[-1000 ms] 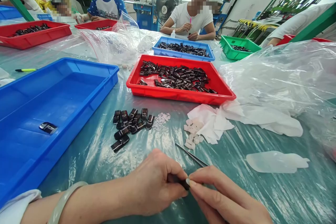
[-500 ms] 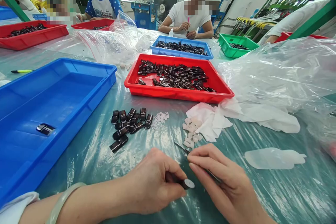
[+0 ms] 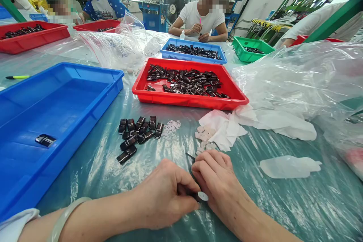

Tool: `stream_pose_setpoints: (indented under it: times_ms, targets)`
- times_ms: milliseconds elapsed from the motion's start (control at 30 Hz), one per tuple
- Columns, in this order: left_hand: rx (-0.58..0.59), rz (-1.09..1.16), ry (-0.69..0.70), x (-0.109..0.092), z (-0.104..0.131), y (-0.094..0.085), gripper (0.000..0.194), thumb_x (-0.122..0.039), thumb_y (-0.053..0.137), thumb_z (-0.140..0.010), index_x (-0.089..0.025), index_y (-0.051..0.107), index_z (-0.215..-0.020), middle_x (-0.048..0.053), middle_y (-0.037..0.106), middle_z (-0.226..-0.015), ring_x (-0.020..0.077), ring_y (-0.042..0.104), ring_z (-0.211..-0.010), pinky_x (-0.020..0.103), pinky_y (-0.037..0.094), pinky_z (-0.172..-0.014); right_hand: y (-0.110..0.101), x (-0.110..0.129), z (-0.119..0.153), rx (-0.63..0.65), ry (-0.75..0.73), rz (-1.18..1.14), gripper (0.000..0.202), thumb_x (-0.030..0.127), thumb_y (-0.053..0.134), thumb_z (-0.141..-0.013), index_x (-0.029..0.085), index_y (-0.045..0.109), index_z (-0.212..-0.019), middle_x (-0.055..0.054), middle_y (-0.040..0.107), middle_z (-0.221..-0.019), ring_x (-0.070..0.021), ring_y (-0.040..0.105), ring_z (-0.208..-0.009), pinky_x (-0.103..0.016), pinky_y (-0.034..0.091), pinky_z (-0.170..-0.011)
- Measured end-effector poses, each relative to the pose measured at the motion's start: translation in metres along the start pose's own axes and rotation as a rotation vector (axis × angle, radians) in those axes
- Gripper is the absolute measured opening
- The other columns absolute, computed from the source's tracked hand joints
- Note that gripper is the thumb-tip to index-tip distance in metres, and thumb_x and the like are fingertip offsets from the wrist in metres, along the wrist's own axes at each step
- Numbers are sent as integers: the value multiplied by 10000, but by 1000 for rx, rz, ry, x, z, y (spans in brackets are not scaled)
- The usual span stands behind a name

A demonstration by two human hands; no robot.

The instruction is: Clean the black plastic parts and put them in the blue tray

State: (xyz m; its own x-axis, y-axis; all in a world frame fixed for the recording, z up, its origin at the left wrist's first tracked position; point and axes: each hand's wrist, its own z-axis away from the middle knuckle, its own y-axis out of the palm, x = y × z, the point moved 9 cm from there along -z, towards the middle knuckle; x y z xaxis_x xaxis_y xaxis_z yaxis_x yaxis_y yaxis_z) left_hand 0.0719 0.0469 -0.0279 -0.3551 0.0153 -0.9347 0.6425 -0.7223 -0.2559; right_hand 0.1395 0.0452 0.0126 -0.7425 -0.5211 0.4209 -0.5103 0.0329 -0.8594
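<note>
My left hand (image 3: 170, 196) is closed round a small black piece (image 3: 202, 196) whose pale, rounded end sticks out past the thumb and index finger. Beside it, my right hand (image 3: 217, 185) is closed on a thin dark metal tool (image 3: 190, 155); only its slim tip shows, and my fingers hide the rest. That tip points toward the far side, near a small heap of pale flat bits (image 3: 204, 134). Several glossy black pieces (image 3: 141, 130) lie in a group beyond my left hand, with tiny whitish scraps (image 3: 171, 128) to their right.
A blue tray (image 3: 93, 109) at left holds one black piece (image 3: 45, 140). Beyond stands a red tray (image 3: 190, 102) of many black pieces. White tissue (image 3: 224, 132), a translucent bottle (image 3: 290, 166) and plastic bags (image 3: 292, 79) lie right. Co-workers sit across the table.
My right hand has turned palm-down and shifted left and slightly forward, covering more of the tool. My left hand still holds the black piece. The view has shifted slightly.
</note>
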Motion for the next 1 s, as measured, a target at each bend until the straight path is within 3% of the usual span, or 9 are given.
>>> stream_pose_setpoints:
  times_ms: [67,133,233,300,600,800,1000]
  targets:
    - [-6,5,4,0,0,-1,113,-135,566,-667,-91,667,-694,-25,483,-503,58,388,-484,156,281,-459,-9,0,1,32,30,-78,207,82,377,-866,172,484,-713,-28,511,-729,-165,460,-749,-313,354,-691]
    - [-9,10,0,1,0,-1,122,-153,574,-667,-97,673,-711,-30,488,-507,58,392,-482,153,289,-462,-14,-3,3,123,130,-295,199,151,373,-894,185,459,-718,-9,486,-728,-137,460,-697,-259,377,-626]
    - [-7,22,-10,3,0,0,137,-166,575,-668,-101,679,-730,-38,481,-499,56,395,-475,152,294,-462,-6,-8,12,298,356,-683,217,270,395,-900,199,441,-701,12,436,-710,-122,429,-648,-231,373,-584]
    - [-3,29,5,2,0,0,129,-155,568,-665,-100,674,-712,-46,455,-493,52,385,-474,152,288,-460,0,-8,17,355,434,-809,220,308,429,-885,198,447,-695,14,426,-721,-123,415,-670,-231,365,-607]
    - [3,45,59,-5,0,-1,82,-120,547,-652,-109,622,-622,-68,360,-474,34,321,-463,140,244,-429,19,-17,27,342,593,-1037,265,375,521,-839,166,511,-676,9,421,-771,-85,377,-603,-201,319,-509]
    - [15,72,38,-6,0,-2,131,-99,528,-638,-113,657,-657,-65,375,-470,38,333,-458,129,256,-423,31,-17,35,324,747,-1204,204,352,584,-805,161,552,-741,31,432,-674,-67,401,-550,-187,355,-501]
    - [17,46,107,-17,2,-3,154,-75,514,-642,-121,661,-646,-76,321,-460,30,289,-453,124,244,-428,33,-16,39,276,800,-1319,175,306,651,-751,143,594,-725,28,458,-688,-52,425,-546,-171,407,-506]
